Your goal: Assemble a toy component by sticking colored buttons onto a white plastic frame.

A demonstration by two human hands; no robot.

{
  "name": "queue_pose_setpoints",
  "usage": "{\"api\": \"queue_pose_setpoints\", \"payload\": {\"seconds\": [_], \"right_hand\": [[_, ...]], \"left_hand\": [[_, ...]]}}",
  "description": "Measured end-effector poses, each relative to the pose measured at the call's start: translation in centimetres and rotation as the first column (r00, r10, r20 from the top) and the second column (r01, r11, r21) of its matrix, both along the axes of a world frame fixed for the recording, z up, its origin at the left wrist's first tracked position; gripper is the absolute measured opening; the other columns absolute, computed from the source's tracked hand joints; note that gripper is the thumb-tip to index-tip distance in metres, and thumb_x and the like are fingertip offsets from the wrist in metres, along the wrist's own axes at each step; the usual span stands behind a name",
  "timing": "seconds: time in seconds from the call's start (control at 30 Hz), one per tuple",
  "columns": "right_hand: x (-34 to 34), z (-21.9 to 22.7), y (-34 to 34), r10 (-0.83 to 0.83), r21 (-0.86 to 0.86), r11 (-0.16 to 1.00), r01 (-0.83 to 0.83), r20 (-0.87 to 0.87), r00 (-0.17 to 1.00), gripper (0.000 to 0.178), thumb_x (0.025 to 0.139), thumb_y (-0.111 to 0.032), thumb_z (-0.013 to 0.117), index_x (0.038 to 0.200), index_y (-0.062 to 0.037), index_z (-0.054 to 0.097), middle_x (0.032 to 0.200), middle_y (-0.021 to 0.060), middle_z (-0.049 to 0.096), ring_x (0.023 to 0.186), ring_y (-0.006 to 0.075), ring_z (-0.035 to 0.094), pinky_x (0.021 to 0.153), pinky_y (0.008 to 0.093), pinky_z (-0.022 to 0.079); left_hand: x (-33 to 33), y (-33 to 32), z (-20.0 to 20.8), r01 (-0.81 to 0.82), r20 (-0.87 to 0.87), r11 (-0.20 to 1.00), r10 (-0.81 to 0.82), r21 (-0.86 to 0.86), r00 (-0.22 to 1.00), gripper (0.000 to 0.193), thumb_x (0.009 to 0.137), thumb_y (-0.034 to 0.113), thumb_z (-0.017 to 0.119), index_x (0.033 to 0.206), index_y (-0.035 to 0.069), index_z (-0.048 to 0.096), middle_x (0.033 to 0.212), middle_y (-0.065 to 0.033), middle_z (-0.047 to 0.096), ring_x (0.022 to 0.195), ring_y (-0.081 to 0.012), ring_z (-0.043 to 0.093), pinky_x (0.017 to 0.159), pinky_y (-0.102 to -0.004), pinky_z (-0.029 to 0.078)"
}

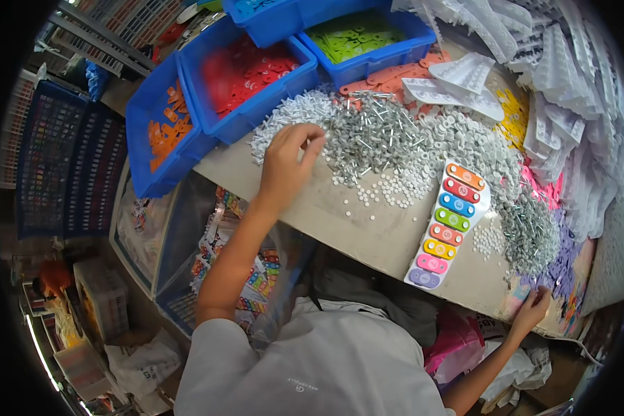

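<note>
A toy xylophone (445,232) lies on the table, its white base carrying several coloured bars from orange at the far end to purple at the near end. Left of it, my left hand (289,161) is raised by a heap of small white parts (291,114), fingers curled toward the thumb. Whatever is between those fingertips is too small to make out. At the table's right edge, my right hand (532,312) has its fingers drawn together beside loose purple bars (565,260). Its fingertips hide anything they hold.
Blue bins hold orange (167,132), red (256,80) and green bars (353,38). Silver pins (378,132) and white washers (464,135) are heaped mid-table. White xylophone bases (561,69) are stacked at the far right. A bag of finished xylophones (256,274) sits below the table's left side.
</note>
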State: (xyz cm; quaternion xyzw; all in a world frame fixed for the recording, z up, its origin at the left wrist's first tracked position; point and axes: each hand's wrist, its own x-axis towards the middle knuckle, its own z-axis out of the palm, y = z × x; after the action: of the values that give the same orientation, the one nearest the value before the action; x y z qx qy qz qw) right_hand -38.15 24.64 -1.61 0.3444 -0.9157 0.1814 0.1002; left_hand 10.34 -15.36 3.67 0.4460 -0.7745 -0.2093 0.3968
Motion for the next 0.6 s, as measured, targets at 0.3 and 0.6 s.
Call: {"api": "queue_pose_setpoints", "payload": {"seconds": [0.3,0.6], "right_hand": [[12.5,5.5,-9.2,0.250,-0.637,0.771,0.009,0.316,0.915,0.016,0.093,0.002,0.068,0.108,-0.0001,0.066,0.106,0.0065,0.068,0.092,0.0112,0.062,0.085,0.0257,0.051],[21.7,6.1,-15.5,0.591,-0.550,0.756,-0.354,0.341,0.731,0.017,0.079,0.012,0.074,0.090,0.0022,0.066,0.093,0.0109,0.070,0.082,0.0168,0.067,0.074,0.0283,0.054]], "left_hand": [[-6.2,9.5,0.8,0.587,-0.628,0.401,-0.037,0.703,0.777,0.015,0.092,0.005,0.071,0.105,-0.001,0.073,0.088,-0.0052,0.072,0.075,-0.0072,0.063,0.067,-0.0218,0.049],[-9.9,11.9,-1.8,0.677,-0.683,0.166,-0.025,0.717,0.730,0.015,0.093,0.005,0.069,0.106,-0.002,0.071,0.086,-0.0050,0.072,0.069,-0.0049,0.060,0.058,-0.0198,0.045]]}}
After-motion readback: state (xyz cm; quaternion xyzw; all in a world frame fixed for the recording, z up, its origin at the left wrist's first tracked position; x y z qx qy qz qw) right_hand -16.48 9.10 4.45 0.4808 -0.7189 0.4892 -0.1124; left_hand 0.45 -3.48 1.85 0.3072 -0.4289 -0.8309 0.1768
